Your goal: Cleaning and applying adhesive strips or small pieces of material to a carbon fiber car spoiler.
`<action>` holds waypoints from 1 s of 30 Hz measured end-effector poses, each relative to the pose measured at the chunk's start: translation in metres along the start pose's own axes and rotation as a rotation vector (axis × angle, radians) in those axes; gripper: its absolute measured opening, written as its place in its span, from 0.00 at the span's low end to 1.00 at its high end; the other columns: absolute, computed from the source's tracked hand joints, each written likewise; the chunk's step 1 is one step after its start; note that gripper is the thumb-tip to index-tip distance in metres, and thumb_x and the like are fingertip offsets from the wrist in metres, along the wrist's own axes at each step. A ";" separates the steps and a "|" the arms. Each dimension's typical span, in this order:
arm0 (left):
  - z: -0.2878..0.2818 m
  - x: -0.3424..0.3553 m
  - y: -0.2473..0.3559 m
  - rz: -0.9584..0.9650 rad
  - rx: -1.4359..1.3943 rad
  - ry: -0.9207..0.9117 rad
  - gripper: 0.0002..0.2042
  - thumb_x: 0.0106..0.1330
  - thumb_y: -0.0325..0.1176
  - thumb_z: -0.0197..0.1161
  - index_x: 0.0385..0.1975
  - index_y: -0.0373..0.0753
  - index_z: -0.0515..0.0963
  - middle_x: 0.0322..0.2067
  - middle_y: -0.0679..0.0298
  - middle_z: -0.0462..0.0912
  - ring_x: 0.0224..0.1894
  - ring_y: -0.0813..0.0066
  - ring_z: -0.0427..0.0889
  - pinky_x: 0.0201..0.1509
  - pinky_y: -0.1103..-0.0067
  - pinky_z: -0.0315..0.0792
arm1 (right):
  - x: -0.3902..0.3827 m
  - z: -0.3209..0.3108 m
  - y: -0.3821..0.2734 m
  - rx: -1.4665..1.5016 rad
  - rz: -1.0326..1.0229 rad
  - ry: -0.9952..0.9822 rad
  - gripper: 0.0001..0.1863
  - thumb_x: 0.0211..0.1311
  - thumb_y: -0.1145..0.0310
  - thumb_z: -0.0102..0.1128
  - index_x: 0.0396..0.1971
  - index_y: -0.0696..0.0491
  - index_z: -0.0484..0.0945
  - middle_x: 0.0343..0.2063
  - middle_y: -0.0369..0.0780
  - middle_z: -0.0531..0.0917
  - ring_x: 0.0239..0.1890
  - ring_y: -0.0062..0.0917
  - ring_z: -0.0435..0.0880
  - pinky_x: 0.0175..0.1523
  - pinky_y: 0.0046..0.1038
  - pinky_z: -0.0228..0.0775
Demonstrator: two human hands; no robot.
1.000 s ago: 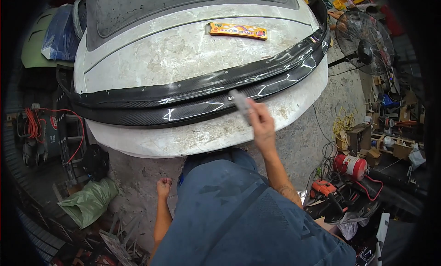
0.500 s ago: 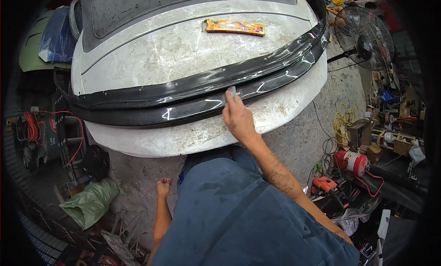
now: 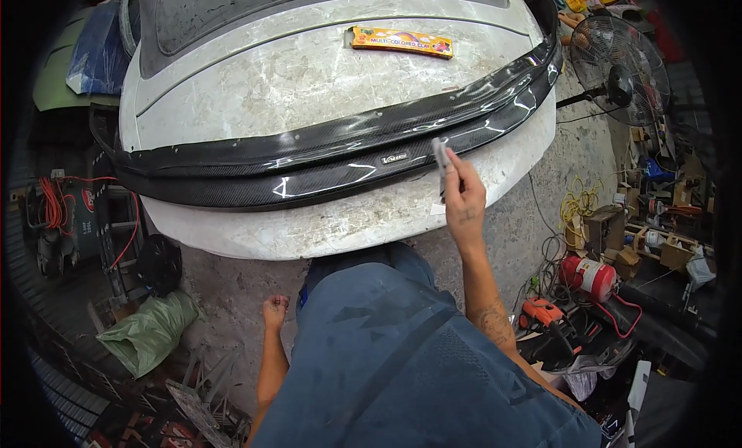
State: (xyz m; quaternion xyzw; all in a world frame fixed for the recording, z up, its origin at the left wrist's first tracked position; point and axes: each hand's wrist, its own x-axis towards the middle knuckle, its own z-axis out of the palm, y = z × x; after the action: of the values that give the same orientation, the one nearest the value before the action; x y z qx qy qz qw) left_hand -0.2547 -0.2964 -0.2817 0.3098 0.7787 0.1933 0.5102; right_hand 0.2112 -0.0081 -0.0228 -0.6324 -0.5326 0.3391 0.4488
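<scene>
A long glossy black carbon-fibre car spoiler (image 3: 232,160) lies across a scuffed white car boot lid (image 3: 263,85). On its rear face a small badge (image 3: 393,158) is visible. My right hand (image 3: 466,201), just right of the badge and over the near edge of the spoiler, pinches a thin flat grey piece (image 3: 440,154); its exact kind I cannot make out. Down at my left side hangs my left hand (image 3: 275,311), its fingers curled in. Whatever it may hold is hidden. A yellow clay box (image 3: 400,42) rests on the lid's upper part.
A black stand fan (image 3: 618,85) is at the upper right. Along the right floor lie a yellow cord (image 3: 581,208), a red tank (image 3: 589,276) and an orange power tool (image 3: 545,315). A green bag (image 3: 151,336) and a ladder (image 3: 116,247) stand on the left.
My right hand has moved right and off the middle of the spoiler, carrying the grey piece. The badge that it covered now shows. My left hand stays low at my side.
</scene>
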 end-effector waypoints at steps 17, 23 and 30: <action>-0.005 0.009 -0.011 0.055 -0.023 -0.005 0.06 0.68 0.27 0.63 0.35 0.30 0.82 0.27 0.63 0.84 0.25 0.78 0.80 0.29 0.80 0.74 | -0.022 0.084 -0.008 -0.681 -0.201 -0.207 0.26 0.67 0.71 0.58 0.64 0.62 0.72 0.44 0.49 0.80 0.31 0.46 0.85 0.32 0.42 0.79; -0.008 0.013 -0.014 0.006 -0.070 -0.035 0.05 0.68 0.26 0.63 0.33 0.31 0.82 0.27 0.64 0.84 0.24 0.80 0.79 0.29 0.81 0.73 | -0.022 0.076 -0.011 -0.633 -0.232 -0.275 0.26 0.67 0.72 0.58 0.65 0.57 0.71 0.41 0.47 0.79 0.29 0.45 0.84 0.32 0.41 0.78; -0.029 0.019 -0.011 -0.033 0.010 -0.022 0.05 0.67 0.28 0.64 0.35 0.32 0.82 0.27 0.65 0.84 0.27 0.79 0.79 0.32 0.80 0.74 | -0.002 0.024 0.011 -0.765 -0.226 -0.178 0.24 0.70 0.69 0.56 0.64 0.54 0.72 0.40 0.46 0.80 0.27 0.43 0.83 0.31 0.41 0.78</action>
State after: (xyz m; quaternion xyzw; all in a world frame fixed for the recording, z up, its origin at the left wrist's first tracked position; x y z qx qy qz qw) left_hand -0.2899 -0.2908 -0.2896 0.3018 0.7790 0.1774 0.5203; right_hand 0.1927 -0.0049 -0.0418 -0.6592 -0.7234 0.1185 0.1679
